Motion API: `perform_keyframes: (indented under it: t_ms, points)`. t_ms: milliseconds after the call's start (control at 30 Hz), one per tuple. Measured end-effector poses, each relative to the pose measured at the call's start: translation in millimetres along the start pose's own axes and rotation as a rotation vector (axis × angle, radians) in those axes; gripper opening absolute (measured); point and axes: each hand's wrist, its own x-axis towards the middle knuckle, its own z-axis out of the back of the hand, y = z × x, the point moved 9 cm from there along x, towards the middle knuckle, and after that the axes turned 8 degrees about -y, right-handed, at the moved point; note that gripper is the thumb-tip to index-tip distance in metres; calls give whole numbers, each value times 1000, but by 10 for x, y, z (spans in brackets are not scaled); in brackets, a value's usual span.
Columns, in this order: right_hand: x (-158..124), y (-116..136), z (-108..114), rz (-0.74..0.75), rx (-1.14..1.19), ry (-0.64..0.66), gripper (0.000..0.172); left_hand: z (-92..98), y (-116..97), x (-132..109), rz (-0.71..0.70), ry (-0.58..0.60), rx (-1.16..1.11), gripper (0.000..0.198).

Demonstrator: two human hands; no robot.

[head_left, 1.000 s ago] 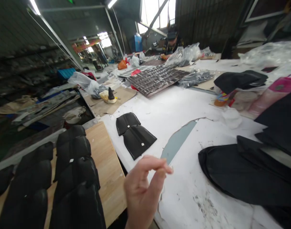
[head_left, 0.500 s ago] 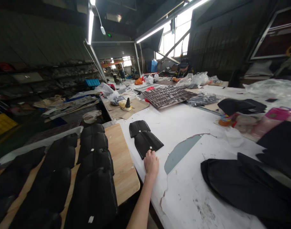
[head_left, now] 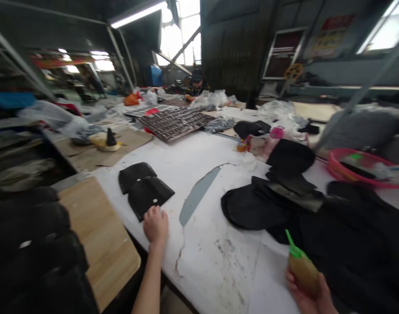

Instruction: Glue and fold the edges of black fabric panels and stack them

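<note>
My left hand [head_left: 156, 224] is at the near edge of a black padded piece [head_left: 149, 196], its fingers bent and together on that edge beside a small white tag. A second black piece [head_left: 137, 171] lies just behind, partly overlapped by the first. At the lower right, my right hand [head_left: 306, 292] is wrapped around a yellowish-brown squeeze bottle [head_left: 303, 271] with a green nozzle that points up and slightly left. The bottle is held above the white-covered table [head_left: 219, 261], apart from the black pieces.
At left, several black padded pieces [head_left: 32, 244] lie by a wooden board [head_left: 101, 240]. Black cloth pieces [head_left: 248, 205] spread over the right side. Farther back are a dark gridded sheet [head_left: 176, 122], plastic bags, and a pink basin [head_left: 337, 168]. Another person [head_left: 197, 83] is at the far end.
The view has turned to the right. My right hand with the squeeze bottle has come into sight. My left hand stays at the near edge of the same black piece.
</note>
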Motion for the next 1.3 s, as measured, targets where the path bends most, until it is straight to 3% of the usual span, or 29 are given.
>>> perform_keyframes:
  t_ms: [100, 167, 233, 300, 400, 500, 600, 733, 867, 1067, 1167, 1300]
  points:
    - [-41, 6, 216, -41, 58, -141, 53, 10, 9, -43, -15, -92, -81, 31]
    - [-54, -11, 209, -45, 79, -161, 56, 61, -229, -173, -119, -90, -165, 31]
    - [-61, -24, 158, -41, 88, -147, 56, 101, -698, -426, -297, 14, -298, 28]
    - [-64, -35, 108, -50, 92, -119, 54, 114, -1319, -789, -516, 187, -445, 29]
    - [-69, -42, 61, -79, 107, -73, 53, 90, -2200, -1354, -859, 421, -551, 53]
    - [-77, -24, 42, -83, 135, -55, 52, -42, -2631, -1565, -940, 504, -517, 43]
    - [-87, -5, 4, -69, 146, -35, 49, -147, -2721, -1568, -909, 496, -494, 27]
    - [-86, 9, -36, -58, 178, -7, 52, -130, -2667, -1560, -874, 476, -532, 15]
    - [-93, 10, -36, -58, 212, 11, 49, -35, -2640, -1513, -828, 503, -605, 13]
    - [-98, 23, -14, -57, 280, 19, 49, 55, -2586, -1319, -620, 631, -698, 9]
    - [-98, 39, -26, -60, 289, 22, 50, 18, -2545, -1371, -614, 719, -606, 8]
    - [-117, 53, -65, -73, 275, 20, 49, 43, -2520, -1422, -675, 688, -542, 11]
